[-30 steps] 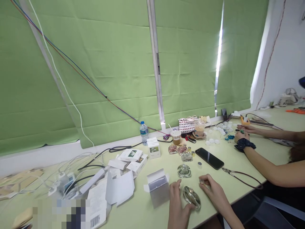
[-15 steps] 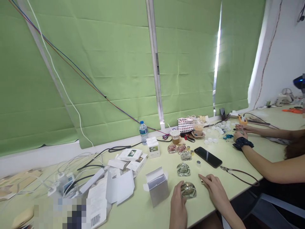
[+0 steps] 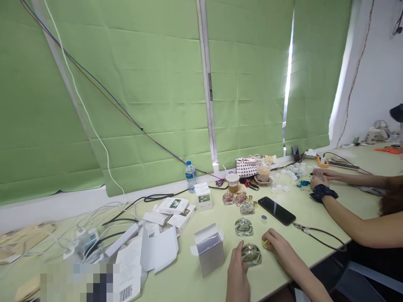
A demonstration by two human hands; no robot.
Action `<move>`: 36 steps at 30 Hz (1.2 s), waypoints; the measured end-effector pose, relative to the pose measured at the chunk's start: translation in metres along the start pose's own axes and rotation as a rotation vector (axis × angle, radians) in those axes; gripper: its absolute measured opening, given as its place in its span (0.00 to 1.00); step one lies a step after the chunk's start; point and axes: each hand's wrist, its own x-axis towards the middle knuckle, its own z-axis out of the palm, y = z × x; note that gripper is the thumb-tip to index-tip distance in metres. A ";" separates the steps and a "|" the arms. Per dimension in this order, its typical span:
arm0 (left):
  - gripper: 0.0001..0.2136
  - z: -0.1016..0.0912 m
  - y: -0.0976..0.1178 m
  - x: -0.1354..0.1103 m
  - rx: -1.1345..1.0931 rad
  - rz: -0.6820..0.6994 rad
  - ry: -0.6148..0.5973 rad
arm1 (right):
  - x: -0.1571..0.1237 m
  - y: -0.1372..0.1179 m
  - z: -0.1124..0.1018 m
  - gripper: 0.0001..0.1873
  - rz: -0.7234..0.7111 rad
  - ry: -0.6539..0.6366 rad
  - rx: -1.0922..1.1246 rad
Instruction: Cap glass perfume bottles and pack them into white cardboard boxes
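My left hand (image 3: 237, 266) is closed round the left side of a clear glass perfume bottle (image 3: 252, 256) that rests on the table near the front edge. In my right hand (image 3: 280, 248), just right of the bottle, the fingers pinch a small gold cap (image 3: 266, 244), mostly covered by the fingertips. Behind the held bottle stands a second glass bottle (image 3: 244, 227), with another clear bottle (image 3: 247, 208) farther back. Two pink bottles (image 3: 228, 198) sit beyond these. A small silver disc (image 3: 263, 217) lies close to my right hand.
An upright open box (image 3: 211, 256) stands left of my left hand, near flattened white cartons (image 3: 160, 249). To the right lie a phone (image 3: 277, 210) and pliers (image 3: 302, 227). Drink cups (image 3: 232, 183) and a water bottle (image 3: 190, 178) stand behind. A co-worker's arms (image 3: 343, 214) reach in from the right.
My right hand has turned slightly and drawn its fingers in round the gold cap. My left hand stays on the perfume bottle. The whole view has shifted a little.
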 end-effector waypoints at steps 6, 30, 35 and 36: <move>0.29 -0.001 0.004 -0.001 0.015 -0.020 -0.016 | 0.005 -0.008 0.008 0.12 -0.039 0.012 -0.032; 0.18 -0.001 0.011 -0.003 -0.021 0.152 0.055 | -0.009 0.007 0.034 0.10 0.117 0.198 0.425; 0.19 0.005 0.002 -0.004 0.024 0.184 0.076 | -0.003 -0.013 0.033 0.14 0.249 0.229 0.790; 0.20 0.006 0.001 -0.005 0.041 0.185 0.086 | -0.003 -0.018 0.034 0.14 0.266 0.231 0.863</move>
